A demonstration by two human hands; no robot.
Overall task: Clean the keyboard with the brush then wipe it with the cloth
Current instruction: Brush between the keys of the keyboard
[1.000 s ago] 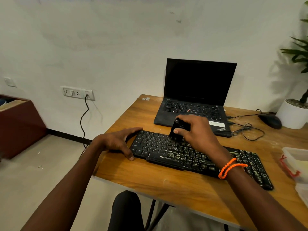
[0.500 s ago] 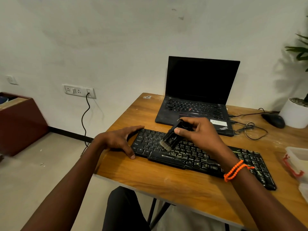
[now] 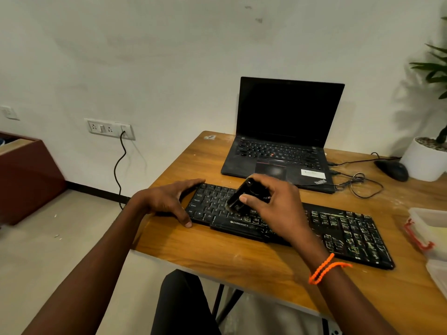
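Wooden table (image 3: 183, 247) bears keyboard (image 3: 343, 228), laptop (image 3: 278, 163), mouse (image 3: 393, 170), plant pot (image 3: 423, 160).

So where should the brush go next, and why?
Probably a short sweep to the right along the keyboard. The right hand holds the brush tilted over the left-hand keys, which look fairly clean, while the keys on the right are streaked with pale dust. The left hand rests on the keyboard's left end, steadying it.

The black keyboard (image 3: 338, 228) near the front of the worktop bears the brand "ZEBRONICS" in white on its near edge, left of centre. The laptop (image 3: 278, 153) farther back shows "ThinkPad" at the right corner of its palm rest (tilted). A white sticker (image 3: 313, 173) beside it is too small to read.
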